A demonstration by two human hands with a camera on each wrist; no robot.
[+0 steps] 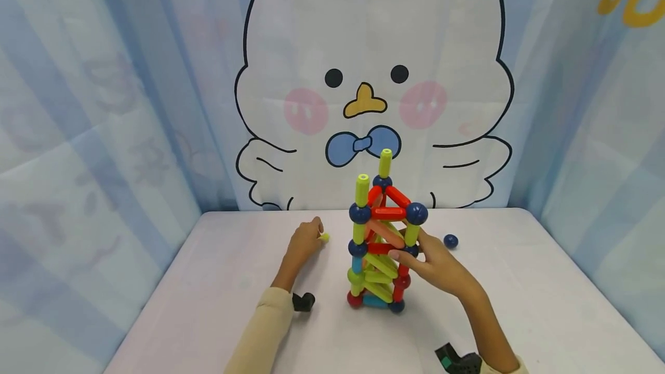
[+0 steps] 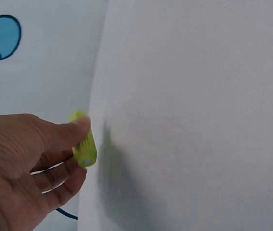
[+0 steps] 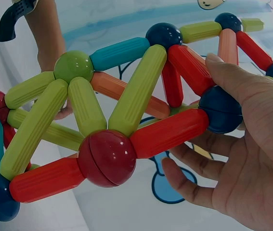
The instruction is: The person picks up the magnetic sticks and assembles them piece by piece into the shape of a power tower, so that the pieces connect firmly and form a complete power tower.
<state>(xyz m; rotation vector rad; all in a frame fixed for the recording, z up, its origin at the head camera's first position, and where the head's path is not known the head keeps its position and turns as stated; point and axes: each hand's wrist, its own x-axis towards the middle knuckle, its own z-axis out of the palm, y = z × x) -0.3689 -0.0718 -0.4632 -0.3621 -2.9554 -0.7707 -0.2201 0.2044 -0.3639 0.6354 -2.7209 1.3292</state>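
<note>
A tall tower of magnetic rods and balls (image 1: 381,249) stands upright on the table, its rods green, red, orange and blue. Two light green rods point up from its top. My right hand (image 1: 441,261) grips the tower at its upper tier. In the right wrist view the thumb lies by a dark blue ball (image 3: 220,109), with the other fingers behind the frame. Left of the tower, my left hand (image 1: 303,244) pinches a short yellow-green rod (image 2: 84,144) between thumb and fingers, close over the table. The left fingertips are partly hidden in the head view.
A loose dark blue ball (image 1: 451,241) lies on the white table (image 1: 208,305), right of the tower. Behind the table's far edge hangs a curtain (image 1: 441,178) with a cartoon bird. Black wrist devices show at the left wrist (image 1: 303,302) and right wrist (image 1: 457,359).
</note>
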